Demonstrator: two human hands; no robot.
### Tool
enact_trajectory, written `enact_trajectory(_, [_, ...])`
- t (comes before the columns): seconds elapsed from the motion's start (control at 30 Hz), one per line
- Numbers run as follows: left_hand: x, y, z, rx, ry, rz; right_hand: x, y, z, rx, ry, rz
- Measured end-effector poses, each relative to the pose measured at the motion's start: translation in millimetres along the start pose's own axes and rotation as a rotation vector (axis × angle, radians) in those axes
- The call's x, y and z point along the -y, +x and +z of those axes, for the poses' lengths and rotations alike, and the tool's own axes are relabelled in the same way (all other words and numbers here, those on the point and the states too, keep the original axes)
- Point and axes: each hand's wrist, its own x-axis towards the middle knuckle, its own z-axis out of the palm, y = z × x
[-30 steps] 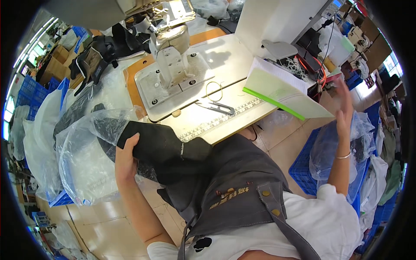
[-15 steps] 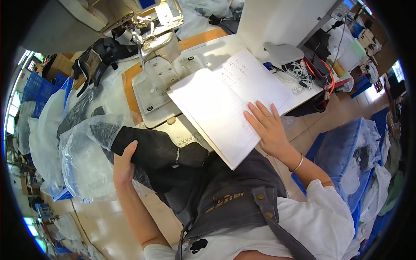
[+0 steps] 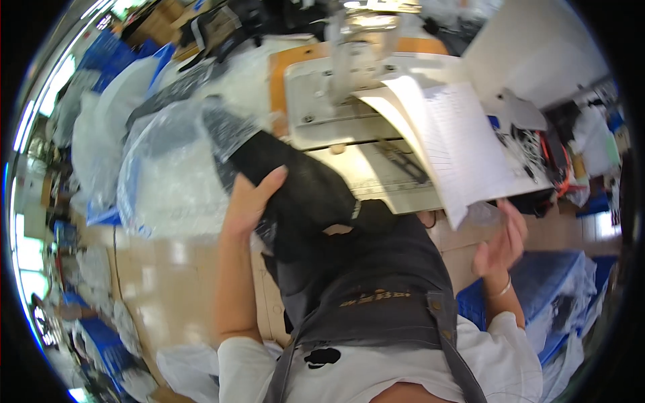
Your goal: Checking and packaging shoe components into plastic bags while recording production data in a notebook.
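My left hand [image 3: 252,201] grips a black fabric piece [image 3: 295,188] that lies across my lap, next to a clear plastic bag [image 3: 168,174] holding more dark fabric. My right hand [image 3: 500,245] holds the lower edge of an open white ruled notebook [image 3: 457,148], lifted and tilted over the front of the sewing table [image 3: 376,178]. A bracelet sits on that wrist. I wear a grey apron [image 3: 376,289] over a white shirt.
A white sewing machine [image 3: 342,87] stands on the table behind the notebook. Scissors [image 3: 400,161] lie on the table near its front. Plastic bags and blue crates are piled at the left; a blue crate [image 3: 537,289] sits low at my right.
The notebook came from the right over the table, lay flat under my right hand, and is now lifted by its edge at the right. My left hand stayed on the black fabric.
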Motion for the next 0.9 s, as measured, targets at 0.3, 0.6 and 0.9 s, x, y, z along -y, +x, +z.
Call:
enact_trajectory(0.3, [-12.5,-8.7,-10.4,0.078,-0.054,-0.026,98.2,104.7,114.8,0.487,0.329,0.005])
enact_trajectory(0.6, [-11.9,-21.9,6.6,0.031,-0.196,-0.113,108.9,110.0,138.4,0.637,0.418,0.257])
enact_trajectory(0.9, [-2.6,-26.2,-4.5,0.263,-0.239,-0.140,112.1,103.2,121.3,0.777,0.548,0.364])
